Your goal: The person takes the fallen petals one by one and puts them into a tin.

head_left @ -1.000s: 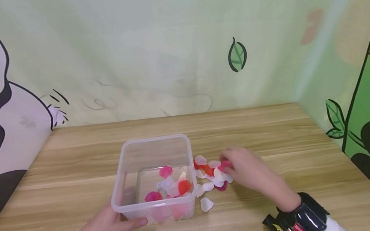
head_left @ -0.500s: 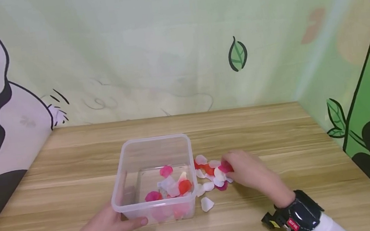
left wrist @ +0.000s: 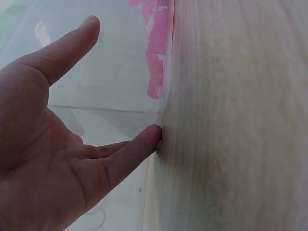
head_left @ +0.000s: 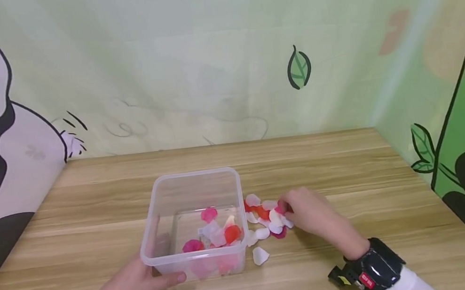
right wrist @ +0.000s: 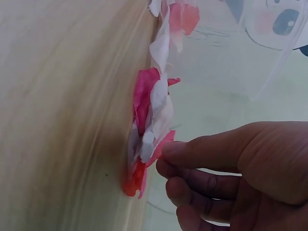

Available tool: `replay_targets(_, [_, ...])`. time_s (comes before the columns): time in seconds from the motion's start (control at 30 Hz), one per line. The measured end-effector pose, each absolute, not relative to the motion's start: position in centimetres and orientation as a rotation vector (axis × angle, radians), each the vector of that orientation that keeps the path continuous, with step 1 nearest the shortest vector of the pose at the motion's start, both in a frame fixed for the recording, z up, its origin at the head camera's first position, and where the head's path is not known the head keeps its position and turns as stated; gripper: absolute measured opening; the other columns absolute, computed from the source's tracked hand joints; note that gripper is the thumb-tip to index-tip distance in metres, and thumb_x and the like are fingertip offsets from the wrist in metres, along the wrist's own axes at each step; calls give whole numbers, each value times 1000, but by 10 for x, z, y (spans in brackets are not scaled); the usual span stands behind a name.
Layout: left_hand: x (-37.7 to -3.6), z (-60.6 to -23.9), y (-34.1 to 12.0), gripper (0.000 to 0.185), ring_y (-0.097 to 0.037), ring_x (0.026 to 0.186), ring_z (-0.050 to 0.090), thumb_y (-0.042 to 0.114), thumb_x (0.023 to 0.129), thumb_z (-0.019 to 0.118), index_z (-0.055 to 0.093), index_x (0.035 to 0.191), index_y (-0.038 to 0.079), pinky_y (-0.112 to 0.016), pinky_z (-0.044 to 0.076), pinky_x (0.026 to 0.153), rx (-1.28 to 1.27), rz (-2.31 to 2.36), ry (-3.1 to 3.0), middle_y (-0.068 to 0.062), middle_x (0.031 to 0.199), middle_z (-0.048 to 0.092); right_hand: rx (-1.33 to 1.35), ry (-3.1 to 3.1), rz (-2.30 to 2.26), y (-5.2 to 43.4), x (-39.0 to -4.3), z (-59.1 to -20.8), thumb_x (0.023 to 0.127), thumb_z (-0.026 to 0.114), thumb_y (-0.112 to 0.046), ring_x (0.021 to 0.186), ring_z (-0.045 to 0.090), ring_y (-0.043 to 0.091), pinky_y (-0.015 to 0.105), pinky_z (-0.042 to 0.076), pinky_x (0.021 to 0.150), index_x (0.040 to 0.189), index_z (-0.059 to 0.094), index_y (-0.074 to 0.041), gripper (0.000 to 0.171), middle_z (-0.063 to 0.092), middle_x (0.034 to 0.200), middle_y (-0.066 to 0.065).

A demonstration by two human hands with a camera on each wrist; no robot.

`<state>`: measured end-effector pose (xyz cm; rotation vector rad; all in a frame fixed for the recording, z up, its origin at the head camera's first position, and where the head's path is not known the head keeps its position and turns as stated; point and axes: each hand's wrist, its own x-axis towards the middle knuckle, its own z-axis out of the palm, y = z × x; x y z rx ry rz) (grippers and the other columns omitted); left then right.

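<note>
A clear plastic box [head_left: 194, 257] stands on the table, with several pink, white and red petals [head_left: 214, 232] inside. My left hand [head_left: 130, 288] rests against its near left corner, thumb along the front wall, other fingers along the left side. In the left wrist view, that hand's thumb and fingers [left wrist: 130, 154] are spread and fairly straight. Right of the box lies a loose heap of petals [head_left: 262, 213]. At the heap's right edge my right hand [head_left: 314, 212] pinches a pink petal [right wrist: 166, 139] between thumb and forefinger; the fingers partly hide it in the head view.
One white petal [head_left: 260, 256] lies apart, near the box's front right corner. The wooden table [head_left: 328, 163] meets a printed cloth backdrop [head_left: 209, 81] at the back and both sides. A black strapped device [head_left: 374, 264] sits on the right wrist.
My right hand has shifted slightly at the edge of the heap, and less of the pink petal shows beyond its fingers. The left hand and the box have stayed in place.
</note>
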<state>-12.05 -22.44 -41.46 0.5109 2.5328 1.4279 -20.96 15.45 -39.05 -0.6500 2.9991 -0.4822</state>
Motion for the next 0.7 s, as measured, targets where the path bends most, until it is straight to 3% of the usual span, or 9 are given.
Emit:
replay_targets(0.27, [-121,-413,-223,124,-45,128,47,31,84,87,-7,164,31,-61,46,96,531,1465,2513,-28,147,45,-638,3024,-513,157,-208,-383,88,74,-1,63,50,14,29,43,57,80,69,-10,13,54,69,-3])
replay_targets(0.63, [-124,-415,-225,128,-37,125,52,32,83,88,-11,164,35,-35,50,96,548,1425,2552,-23,144,50,-675,3060,-487,157,-202,-369,88,75,-3,62,50,13,29,43,56,79,69,-11,12,55,69,-4])
replay_targets(0.7, [-124,-415,-225,128,-37,126,51,33,83,88,-11,164,35,-38,49,98,549,1424,2553,-23,145,49,-689,3070,-499,157,-200,-366,88,75,-3,63,50,13,29,44,57,81,70,-10,11,56,70,-4])
